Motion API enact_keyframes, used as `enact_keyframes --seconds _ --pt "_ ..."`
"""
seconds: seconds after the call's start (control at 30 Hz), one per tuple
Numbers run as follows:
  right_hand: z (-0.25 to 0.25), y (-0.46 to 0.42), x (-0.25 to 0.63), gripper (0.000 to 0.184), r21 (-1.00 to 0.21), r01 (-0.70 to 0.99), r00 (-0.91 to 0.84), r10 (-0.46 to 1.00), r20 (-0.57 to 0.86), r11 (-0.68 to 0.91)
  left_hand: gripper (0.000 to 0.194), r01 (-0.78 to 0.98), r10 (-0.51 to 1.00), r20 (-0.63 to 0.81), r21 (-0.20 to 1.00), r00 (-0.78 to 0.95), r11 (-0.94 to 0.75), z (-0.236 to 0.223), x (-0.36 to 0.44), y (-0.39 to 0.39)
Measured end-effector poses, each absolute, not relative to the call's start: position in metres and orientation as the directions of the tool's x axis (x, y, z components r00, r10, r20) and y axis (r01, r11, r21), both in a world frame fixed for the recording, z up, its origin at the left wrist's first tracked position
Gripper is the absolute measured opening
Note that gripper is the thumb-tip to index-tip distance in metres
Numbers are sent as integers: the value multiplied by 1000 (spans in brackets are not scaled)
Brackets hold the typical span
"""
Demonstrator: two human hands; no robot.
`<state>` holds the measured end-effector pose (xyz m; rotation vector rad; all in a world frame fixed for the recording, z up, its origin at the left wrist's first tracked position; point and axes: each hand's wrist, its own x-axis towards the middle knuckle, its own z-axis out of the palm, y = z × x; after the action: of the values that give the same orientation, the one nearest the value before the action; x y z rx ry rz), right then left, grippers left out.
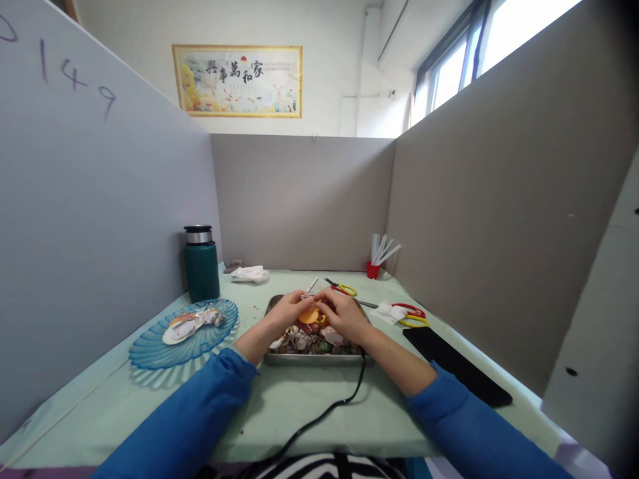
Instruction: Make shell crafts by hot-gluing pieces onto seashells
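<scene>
Over a metal tray (319, 360) of shells, my left hand (287, 314) and my right hand (345, 315) come together with fingertips nearly meeting. Both are closed in a pinch about an orange scallop shell (309, 315), which shows below the thumbs. My fingers partly hide its upper edge, along with a small white bit there. Beneath the hands lie several small shells (301, 342) in brown, pink and white. A yellow piece close to the right fingers is too covered to name.
At the left, a blue fluted plate (144, 349) bears shells; a green thermos (202, 273) stands behind it. To the right are scissors (412, 320), crumpled tissue (388, 311) and a black slab (456, 366). A red cup (373, 270) holds white sticks. A black cord (319, 420) crosses the front.
</scene>
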<state>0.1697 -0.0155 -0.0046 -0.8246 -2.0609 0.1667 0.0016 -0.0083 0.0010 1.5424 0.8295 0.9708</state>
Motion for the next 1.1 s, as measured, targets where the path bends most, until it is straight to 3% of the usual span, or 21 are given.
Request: enact_keyframes --seconds 1.1 --pt "-5 -16 170 11 -393 494 -398 604 691 776 37 -23 873 83 996 481 -82 5 1 -12"
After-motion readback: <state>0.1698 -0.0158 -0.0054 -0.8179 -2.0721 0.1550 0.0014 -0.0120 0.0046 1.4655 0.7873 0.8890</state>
